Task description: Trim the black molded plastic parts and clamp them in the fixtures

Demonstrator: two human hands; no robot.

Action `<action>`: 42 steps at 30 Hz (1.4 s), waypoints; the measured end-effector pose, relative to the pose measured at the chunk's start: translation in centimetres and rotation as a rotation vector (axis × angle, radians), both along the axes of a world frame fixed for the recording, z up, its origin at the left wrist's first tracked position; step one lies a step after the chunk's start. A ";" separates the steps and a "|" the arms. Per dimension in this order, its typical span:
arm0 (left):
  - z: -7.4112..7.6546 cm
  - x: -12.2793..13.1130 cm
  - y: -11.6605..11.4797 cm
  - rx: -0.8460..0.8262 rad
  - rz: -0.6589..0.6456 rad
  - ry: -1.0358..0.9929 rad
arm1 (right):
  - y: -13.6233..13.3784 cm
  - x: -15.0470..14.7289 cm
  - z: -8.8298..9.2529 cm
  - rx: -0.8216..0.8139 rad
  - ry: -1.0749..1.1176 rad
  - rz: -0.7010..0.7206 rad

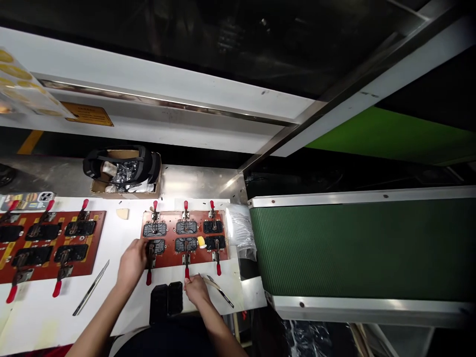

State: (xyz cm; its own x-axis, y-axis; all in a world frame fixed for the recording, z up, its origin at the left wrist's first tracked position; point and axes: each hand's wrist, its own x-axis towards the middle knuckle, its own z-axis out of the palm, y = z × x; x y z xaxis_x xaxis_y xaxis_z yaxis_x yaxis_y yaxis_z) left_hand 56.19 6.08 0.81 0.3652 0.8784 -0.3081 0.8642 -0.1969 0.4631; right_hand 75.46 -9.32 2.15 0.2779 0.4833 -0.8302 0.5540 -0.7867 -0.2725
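My left hand [133, 260] is at the left edge of the right-hand red-brown fixture board [170, 227]. Its fingers are bunched together against the lower-left black plastic part [158, 246] and its clamp; what they pinch, if anything, is hidden. At the board's front edge, my right hand [197, 289] has its fingers closed round the red handle of the middle toggle clamp [187, 272]. Several black parts lie in the board under red-handled clamps. A small yellow-and-white piece [201, 242] rests between two lower parts. Beside my right hand lie tweezers [220, 290].
A second fixture board [97, 233] is at left, with a craft knife [91, 287] before it. Two black trays [159, 303] lie near my body. Behind stand a box [126, 195] and a phone [45, 197]. A green conveyor belt [357, 250] runs at right, beside a plastic bag [241, 228].
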 end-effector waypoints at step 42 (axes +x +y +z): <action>4.5 -12.2 -2.7 -0.776 0.575 -0.762 | -7.7 -2.7 6.4 0.532 -0.217 -0.026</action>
State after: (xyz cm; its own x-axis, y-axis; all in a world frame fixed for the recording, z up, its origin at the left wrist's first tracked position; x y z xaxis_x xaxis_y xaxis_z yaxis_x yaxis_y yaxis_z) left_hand 44.03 3.39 5.29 0.3007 0.6501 -0.6978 0.1920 0.6755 0.7120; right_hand 72.79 -17.06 8.56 0.4327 0.8094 -0.3970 0.6235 -0.5867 -0.5168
